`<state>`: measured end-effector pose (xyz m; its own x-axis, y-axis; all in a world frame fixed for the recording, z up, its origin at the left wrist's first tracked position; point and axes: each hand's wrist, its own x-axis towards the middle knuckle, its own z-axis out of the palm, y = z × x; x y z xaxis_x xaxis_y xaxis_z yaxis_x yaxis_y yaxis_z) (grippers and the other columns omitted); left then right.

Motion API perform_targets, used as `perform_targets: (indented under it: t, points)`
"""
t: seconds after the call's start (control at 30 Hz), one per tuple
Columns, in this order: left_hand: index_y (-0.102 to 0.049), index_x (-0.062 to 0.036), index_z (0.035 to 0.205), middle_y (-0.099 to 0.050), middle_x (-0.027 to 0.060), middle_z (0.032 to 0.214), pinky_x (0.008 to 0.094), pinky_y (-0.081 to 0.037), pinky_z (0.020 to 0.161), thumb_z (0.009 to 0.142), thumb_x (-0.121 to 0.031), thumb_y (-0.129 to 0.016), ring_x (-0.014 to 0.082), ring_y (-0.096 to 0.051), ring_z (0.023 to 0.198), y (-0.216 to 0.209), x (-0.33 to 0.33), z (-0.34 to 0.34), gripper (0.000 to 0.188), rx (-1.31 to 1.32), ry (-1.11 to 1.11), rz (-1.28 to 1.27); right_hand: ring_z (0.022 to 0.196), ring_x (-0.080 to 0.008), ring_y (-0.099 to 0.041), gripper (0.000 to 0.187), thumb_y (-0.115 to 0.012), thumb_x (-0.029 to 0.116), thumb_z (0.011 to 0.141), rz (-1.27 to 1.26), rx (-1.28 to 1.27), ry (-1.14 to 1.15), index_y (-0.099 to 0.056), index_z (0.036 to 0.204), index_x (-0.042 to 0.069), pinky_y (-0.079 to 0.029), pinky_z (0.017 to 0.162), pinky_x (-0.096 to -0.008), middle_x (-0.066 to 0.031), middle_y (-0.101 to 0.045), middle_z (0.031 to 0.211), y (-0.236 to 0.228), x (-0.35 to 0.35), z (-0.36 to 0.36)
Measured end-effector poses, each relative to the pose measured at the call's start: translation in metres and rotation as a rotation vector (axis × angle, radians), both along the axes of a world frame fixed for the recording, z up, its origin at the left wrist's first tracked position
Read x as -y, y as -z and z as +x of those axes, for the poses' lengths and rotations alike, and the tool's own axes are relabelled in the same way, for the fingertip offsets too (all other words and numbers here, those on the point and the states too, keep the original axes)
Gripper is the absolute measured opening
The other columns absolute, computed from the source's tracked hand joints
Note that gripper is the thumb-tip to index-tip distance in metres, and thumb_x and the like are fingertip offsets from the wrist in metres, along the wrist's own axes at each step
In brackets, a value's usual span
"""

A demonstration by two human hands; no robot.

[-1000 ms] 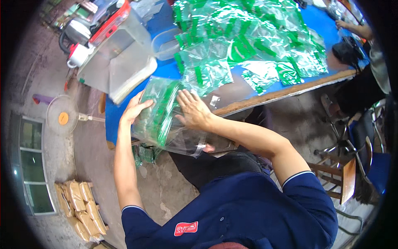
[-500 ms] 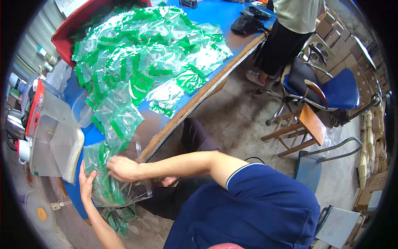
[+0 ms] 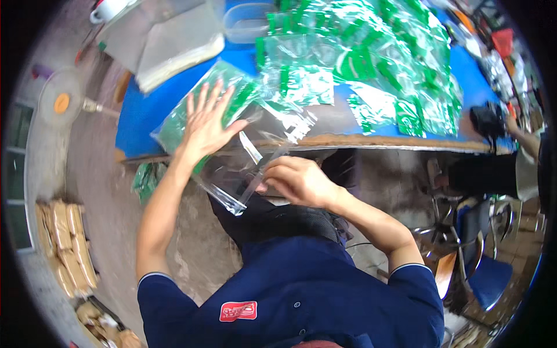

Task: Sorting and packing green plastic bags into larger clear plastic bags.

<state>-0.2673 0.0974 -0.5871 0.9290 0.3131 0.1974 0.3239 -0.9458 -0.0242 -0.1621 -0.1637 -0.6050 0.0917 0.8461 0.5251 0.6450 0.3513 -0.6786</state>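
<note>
A large clear plastic bag with flat green-and-clear packets inside lies at the table's near left edge, its loose end hanging over toward my lap. My left hand rests flat on the filled part, fingers spread. At the loose end, my right hand has its fingers curled in, closed on the bag's edge. Beyond the bag, a big heap of green-and-clear packets covers much of the table.
The blue table has a worn brown front edge. Behind the bag stand a translucent bin and a shallow clear tub. More green packets sit below the table's left end. A person and a blue chair are on the right.
The view has turned, so the table sits further right and lies level. My left hand went from the bag's side to flat on top; my right hand moved from the packets to the loose end.
</note>
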Motion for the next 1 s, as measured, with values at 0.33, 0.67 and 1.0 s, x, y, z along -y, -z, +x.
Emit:
perform_targets:
  t: [0.33,0.67,1.0]
  points:
    - [-0.032,-0.0210,0.158,-0.021,0.0076,0.167,0.0585,-0.010,0.123,0.077,-0.042,-0.080,0.0339,-0.018,0.153,-0.020,-0.036,-0.041,0.096,-0.142,0.095,-0.061,0.119,-0.0388,-0.057,0.052,-0.075,0.026,0.087,0.046,0.144,0.163,-0.056,0.129,0.003,-0.049,0.099,-0.0468,-0.0197,-0.058,0.128,-0.013,-0.019,0.034]
    - [-0.043,-0.0051,0.147,-0.028,0.0122,0.163,0.0538,-0.017,0.124,0.071,0.005,-0.071,0.0370,-0.023,0.151,-0.045,-0.041,-0.080,0.082,-0.017,-0.154,-0.036,0.145,-0.0516,-0.024,0.096,-0.071,0.072,0.074,-0.197,0.706,0.615,-0.038,0.154,0.029,-0.021,0.114,-0.0692,-0.0289,-0.027,0.158,0.000,-0.069,0.213]
    - [-0.060,0.0039,0.126,-0.069,0.0131,0.118,0.0312,-0.053,0.095,0.097,-0.007,-0.065,0.0184,-0.067,0.108,0.080,0.172,-0.047,0.032,0.379,-0.182,-1.819,0.144,-0.0554,-0.021,0.085,-0.059,0.071,0.085,-0.311,0.312,0.957,-0.046,0.149,0.017,-0.015,0.113,-0.0726,-0.0306,-0.029,0.157,0.031,-0.125,0.139]
